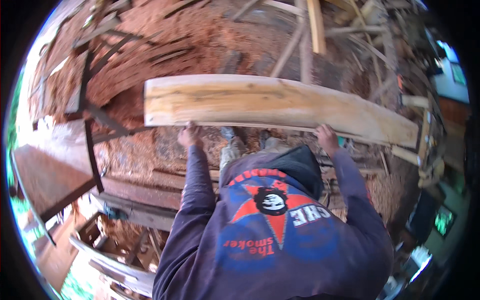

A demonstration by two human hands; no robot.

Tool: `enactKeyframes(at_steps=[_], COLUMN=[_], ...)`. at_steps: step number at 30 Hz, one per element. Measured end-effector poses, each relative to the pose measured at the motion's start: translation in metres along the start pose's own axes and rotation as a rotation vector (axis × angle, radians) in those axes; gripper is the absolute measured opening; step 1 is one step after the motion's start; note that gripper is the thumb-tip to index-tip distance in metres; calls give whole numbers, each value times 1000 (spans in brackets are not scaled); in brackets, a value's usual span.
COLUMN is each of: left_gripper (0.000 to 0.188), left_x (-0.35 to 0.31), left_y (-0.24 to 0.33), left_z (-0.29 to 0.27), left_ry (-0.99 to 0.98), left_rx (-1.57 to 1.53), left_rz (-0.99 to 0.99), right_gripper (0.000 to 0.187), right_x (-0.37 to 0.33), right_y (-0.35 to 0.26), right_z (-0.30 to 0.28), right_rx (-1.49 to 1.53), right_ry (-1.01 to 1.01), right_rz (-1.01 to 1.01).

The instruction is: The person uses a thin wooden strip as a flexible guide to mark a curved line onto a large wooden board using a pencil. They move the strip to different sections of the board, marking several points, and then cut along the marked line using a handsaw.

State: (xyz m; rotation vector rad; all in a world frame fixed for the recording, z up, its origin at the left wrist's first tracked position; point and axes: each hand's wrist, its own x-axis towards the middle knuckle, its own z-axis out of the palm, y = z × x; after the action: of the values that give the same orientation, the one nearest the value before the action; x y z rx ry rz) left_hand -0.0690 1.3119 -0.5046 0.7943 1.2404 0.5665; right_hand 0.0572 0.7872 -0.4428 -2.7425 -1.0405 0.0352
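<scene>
A long, pale wooden plank (240,102) with brown grain streaks lies across in front of me, its right end curving nearer. My left hand (190,135) is closed on its near edge, left of the middle. Farther right, my right hand (327,139) grips the same edge with bent fingers. How far the fingers reach beneath the wood is hidden. Below the plank, between my hands, my shoes (228,132) show on the ground.
Reddish sawdust (220,32) and scrap boards spread beyond the plank. A pale post (306,50) and leaning poles stand behind it. On the left is a wooden tabletop (55,160) with dark frame bars. Wooden supports (425,145) stand by the plank's right end.
</scene>
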Motion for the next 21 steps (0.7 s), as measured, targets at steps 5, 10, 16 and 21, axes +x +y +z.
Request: enactKeyframes(at_steps=[5, 10, 16, 21], left_gripper=[23, 27, 24, 26], left_x=[10, 32, 37, 96], left_y=[2, -3, -19, -19], left_z=[-8, -18, 0, -78], left_ry=[-48, -81, -108, -225], left_rx=[76, 228, 306, 877], left_rz=[17, 53, 25, 380], right_gripper=[31, 50, 54, 49], right_x=[6, 6, -11, 20], right_y=[-17, -18, 4, 24], right_z=[-11, -19, -27, -26], right_rx=[-58, -66, -162, -106], right_ry=[58, 143, 159, 15], right_rz=[94, 300, 83, -164])
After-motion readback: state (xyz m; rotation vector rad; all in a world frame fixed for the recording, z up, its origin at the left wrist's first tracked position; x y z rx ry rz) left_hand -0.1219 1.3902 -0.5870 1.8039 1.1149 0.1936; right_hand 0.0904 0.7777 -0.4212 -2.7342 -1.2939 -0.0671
